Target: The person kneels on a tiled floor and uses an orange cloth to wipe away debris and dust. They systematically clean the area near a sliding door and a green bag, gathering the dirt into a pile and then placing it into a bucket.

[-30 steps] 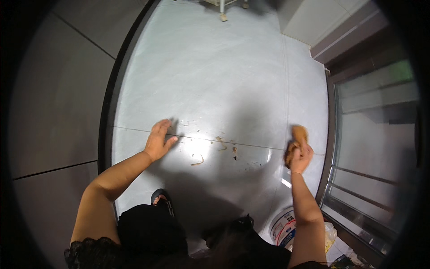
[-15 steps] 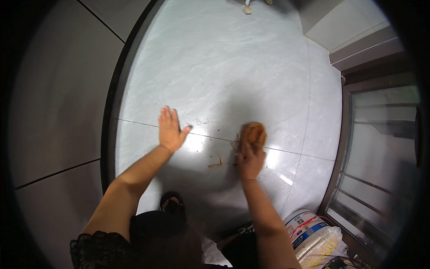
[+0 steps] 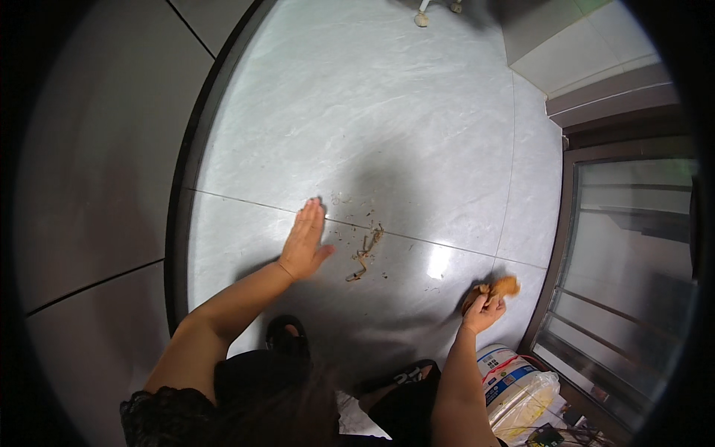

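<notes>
Fingers stretched and palm down, my left hand (image 3: 302,242) is at the pale grey tiled floor (image 3: 320,112), left of a small heap of debris. It holds nothing; whether it touches the tile I cannot tell. The debris (image 3: 363,255) is brown shreds, curled strips and specks, gathered around a tile joint. Off to the right, my right hand (image 3: 484,316) is closed on a crumpled orange-brown cloth (image 3: 505,287), whose far end is blurred by motion. The cloth is clear of the debris, near the dark door frame.
A white and blue bucket (image 3: 497,365) with a plastic bag (image 3: 525,406) stands at the lower right. Beside it is a glass-panelled door (image 3: 633,253). A dark-edged panel (image 3: 179,223) borders the left. My sandalled feet (image 3: 287,335) are below. A caster (image 3: 422,20) shows at the top.
My right hand has moved right and nearer with the cloth, away from the debris, which now lies uncovered in a longer cluster. My left hand has shifted right and slightly nearer.
</notes>
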Action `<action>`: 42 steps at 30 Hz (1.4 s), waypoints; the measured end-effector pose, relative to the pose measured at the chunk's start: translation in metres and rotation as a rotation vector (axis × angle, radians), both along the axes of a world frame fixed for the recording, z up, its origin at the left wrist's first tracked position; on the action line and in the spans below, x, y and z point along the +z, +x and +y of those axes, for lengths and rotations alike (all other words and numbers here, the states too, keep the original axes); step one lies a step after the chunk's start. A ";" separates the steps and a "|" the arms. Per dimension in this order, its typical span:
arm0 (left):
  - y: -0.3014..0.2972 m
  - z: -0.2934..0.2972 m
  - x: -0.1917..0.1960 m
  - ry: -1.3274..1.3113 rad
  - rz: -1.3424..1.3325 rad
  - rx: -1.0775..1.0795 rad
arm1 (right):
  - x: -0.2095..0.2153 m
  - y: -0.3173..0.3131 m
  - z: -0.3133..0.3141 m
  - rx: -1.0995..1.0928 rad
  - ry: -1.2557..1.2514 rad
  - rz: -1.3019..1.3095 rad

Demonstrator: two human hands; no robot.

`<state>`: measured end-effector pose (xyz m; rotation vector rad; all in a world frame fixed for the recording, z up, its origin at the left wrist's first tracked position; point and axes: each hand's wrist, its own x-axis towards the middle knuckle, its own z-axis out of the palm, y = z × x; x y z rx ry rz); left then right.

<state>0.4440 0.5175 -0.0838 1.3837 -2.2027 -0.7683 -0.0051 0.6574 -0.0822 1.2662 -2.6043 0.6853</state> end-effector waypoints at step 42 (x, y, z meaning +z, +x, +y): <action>-0.042 -0.028 -0.002 -0.027 0.000 -0.106 | 0.015 0.117 -0.091 0.689 -0.147 -0.293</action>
